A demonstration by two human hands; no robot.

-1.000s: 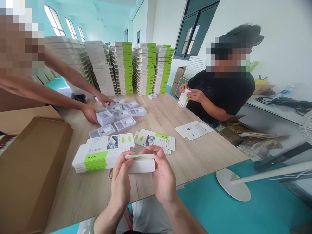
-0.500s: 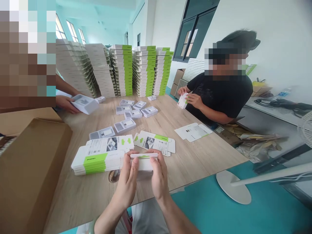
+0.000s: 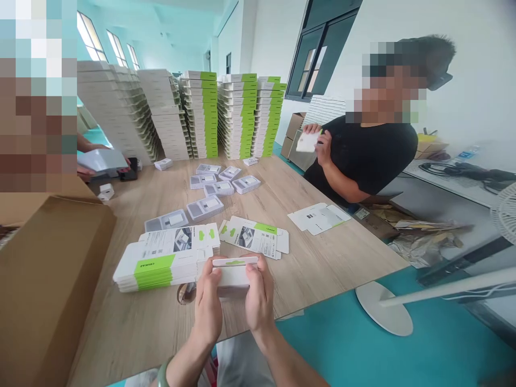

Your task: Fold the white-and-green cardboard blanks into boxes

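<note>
Between my two hands, over the near edge of the table, is a small white carton [image 3: 231,277] with a green-marked hang tab standing up at its far side. My left hand [image 3: 208,301] wraps its left end, thumb on top. The right end is gripped by my right hand [image 3: 260,295], its thumb also on the top face. Just beyond my left hand lies a pile of flattened white and green cartons [image 3: 161,263]. Another flattened carton [image 3: 256,236] rests on the table past the held one. My fingers hide the carton's ends.
Clear plastic trays [image 3: 205,207] with white pieces lie mid-table. Tall stacks of cartons [image 3: 201,115] line the back. A brown cardboard box [image 3: 52,279] stands at left. On the right, a co-worker [image 3: 363,150] holds a white carton; another person at left holds a pale tray [image 3: 102,159].
My thumbs have shifted down off the hang tab onto the carton's top face. The right co-worker has raised their carton. The left person's tray has moved left, and a white block now shows there.
</note>
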